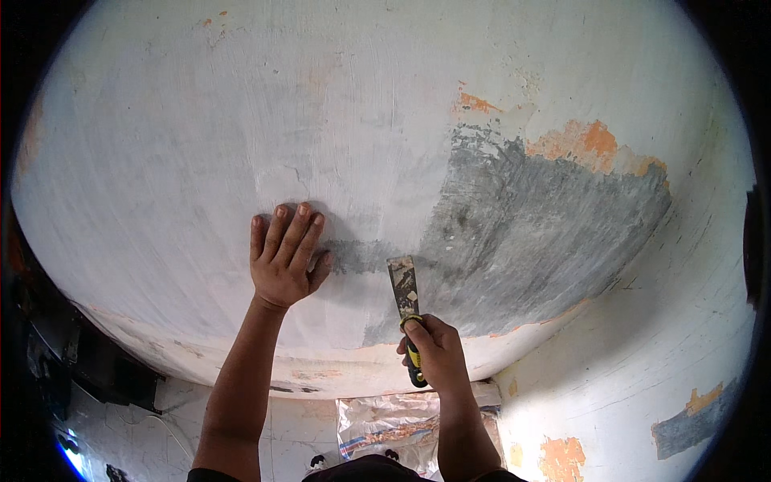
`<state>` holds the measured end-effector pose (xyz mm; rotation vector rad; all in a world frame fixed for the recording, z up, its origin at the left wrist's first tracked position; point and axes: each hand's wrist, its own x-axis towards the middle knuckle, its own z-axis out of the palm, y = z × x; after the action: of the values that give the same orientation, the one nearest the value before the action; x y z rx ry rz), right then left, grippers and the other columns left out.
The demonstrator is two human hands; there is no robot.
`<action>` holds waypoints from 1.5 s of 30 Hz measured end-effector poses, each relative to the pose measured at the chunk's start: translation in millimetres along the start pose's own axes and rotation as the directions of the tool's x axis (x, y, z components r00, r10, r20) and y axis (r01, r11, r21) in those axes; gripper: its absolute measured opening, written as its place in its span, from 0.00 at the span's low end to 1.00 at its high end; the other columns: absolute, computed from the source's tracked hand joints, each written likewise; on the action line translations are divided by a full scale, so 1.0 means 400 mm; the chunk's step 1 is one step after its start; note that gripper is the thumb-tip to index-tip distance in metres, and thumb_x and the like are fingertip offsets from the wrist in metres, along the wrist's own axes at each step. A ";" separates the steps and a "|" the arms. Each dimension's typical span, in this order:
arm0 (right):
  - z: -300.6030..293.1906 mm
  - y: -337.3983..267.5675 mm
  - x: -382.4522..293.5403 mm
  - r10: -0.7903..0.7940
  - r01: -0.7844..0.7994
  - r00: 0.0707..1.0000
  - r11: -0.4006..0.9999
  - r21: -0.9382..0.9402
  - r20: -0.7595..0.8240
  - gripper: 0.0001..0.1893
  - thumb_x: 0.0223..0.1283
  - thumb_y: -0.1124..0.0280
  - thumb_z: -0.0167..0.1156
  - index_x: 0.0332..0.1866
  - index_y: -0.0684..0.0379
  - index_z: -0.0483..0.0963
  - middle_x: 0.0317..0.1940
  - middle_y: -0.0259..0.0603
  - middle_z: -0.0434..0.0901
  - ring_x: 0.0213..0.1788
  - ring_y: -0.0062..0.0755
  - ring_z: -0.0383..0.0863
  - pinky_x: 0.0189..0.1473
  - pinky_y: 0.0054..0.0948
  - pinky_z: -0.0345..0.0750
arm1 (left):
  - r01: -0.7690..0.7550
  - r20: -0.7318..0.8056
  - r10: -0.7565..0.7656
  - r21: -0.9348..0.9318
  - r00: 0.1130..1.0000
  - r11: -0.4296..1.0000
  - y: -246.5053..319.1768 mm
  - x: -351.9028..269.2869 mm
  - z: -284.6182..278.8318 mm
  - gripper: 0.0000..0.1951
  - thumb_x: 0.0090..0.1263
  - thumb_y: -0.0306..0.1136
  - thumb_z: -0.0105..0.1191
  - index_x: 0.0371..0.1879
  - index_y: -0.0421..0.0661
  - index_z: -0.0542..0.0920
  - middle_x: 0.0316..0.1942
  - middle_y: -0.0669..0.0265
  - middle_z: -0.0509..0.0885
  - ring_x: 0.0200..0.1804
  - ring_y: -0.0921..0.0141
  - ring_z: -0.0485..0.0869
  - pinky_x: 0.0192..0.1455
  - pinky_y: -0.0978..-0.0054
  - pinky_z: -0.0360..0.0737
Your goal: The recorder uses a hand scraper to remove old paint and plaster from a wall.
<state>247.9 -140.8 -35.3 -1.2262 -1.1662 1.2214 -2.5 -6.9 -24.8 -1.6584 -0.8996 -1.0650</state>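
Note:
My right hand (438, 355) grips the black and yellow handle of a putty knife (403, 283), whose blade points up and is smeared with residue. Behind the blade is the wall (337, 144), coated in white over its left and upper parts. Whether the blade tip touches it I cannot tell. Flat on the white coating, with fingers spread, rests my left hand (288, 265). A grey bare patch (542, 235) spreads to the right of the knife. Between my hands runs a short grey strip (358, 256), joining that patch on the right.
Orange paint remnants (590, 141) edge the patch's top. A side wall (608, 367) meets this one at right. Below, a crumpled plastic sheet (379, 422) lies on the tiled floor (295, 422) by my feet. Dark furniture (114, 367) stands at lower left, near a pale cable (171, 431).

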 end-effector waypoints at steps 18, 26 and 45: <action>0.011 -0.003 0.018 -0.068 0.069 0.998 0.997 0.045 -0.017 0.14 0.69 0.60 0.57 0.38 0.63 0.76 0.22 0.39 0.80 0.21 0.21 0.77 0.25 0.23 0.76 | 0.006 0.010 -0.006 -0.010 1.000 1.000 -0.003 0.000 -0.003 0.27 0.74 0.52 0.45 0.64 0.48 0.74 0.70 0.60 0.70 0.75 0.57 0.61 0.77 0.48 0.47; 0.018 -0.028 0.010 -0.017 0.017 1.000 0.996 0.089 -0.005 0.15 0.70 0.60 0.57 0.36 0.63 0.76 0.22 0.37 0.80 0.21 0.19 0.77 0.25 0.21 0.75 | 0.007 0.005 -0.007 -0.019 1.000 1.000 0.007 -0.002 0.000 0.27 0.73 0.52 0.45 0.65 0.48 0.74 0.70 0.60 0.70 0.75 0.56 0.61 0.77 0.48 0.47; 0.023 0.007 0.003 -0.011 0.013 1.000 0.999 0.050 -0.023 0.15 0.69 0.60 0.58 0.38 0.64 0.76 0.22 0.38 0.80 0.21 0.21 0.77 0.25 0.22 0.76 | -0.003 0.008 0.003 0.002 1.000 1.000 -0.004 0.004 -0.001 0.28 0.73 0.53 0.45 0.65 0.48 0.73 0.71 0.61 0.68 0.75 0.56 0.60 0.77 0.48 0.48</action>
<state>238.8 -139.3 -38.1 -1.1909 -1.1182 1.2181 -3.6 -6.6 -22.6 -1.6627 -0.9025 -1.0559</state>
